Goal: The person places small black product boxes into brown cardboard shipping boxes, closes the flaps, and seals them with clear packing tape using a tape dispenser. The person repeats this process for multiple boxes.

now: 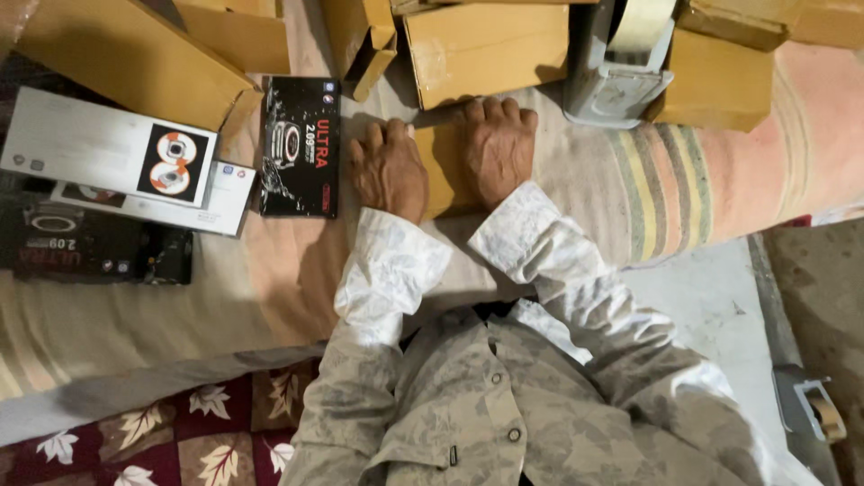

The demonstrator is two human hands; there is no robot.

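Both hands are pressing flat on a small brown box (441, 166) at the middle of the bedding. Left hand (389, 169) is lying palm down on its left part, fingers together and stretched toward twelve o'clock, clamped on nothing. Right hand (498, 144) is resting palm down on its right part, fingers likewise flat and side by side, their tips reaching the edge of a larger carton (486, 49) just beyond. Two pale patterned sleeves (396, 261) are running back toward six o'clock.

At nine o'clock from the left hand, one black watch box (301, 146) is lying flat, just beside the small box. Further toward nine o'clock, two white boxes (108, 144) are stacked crookedly, one overlapping the other, and a second black box (94, 247) is sitting at eight o'clock under them. That is making two black and two white.

Cartons are crowding the top edge: I am counting about six brown ones from ten o'clock round to two o'clock, some cut off by the frame, so the count is uncertain. One grey tape dispenser (621, 72) is standing at one o'clock from the right hand, a pale roll in it. A second dispenser (814, 409) is showing partly at five o'clock. Striped cloth (666, 180) is covering the surface at three o'clock, and a dark red leaf-patterned mat (162, 432) is lying at seven o'clock.
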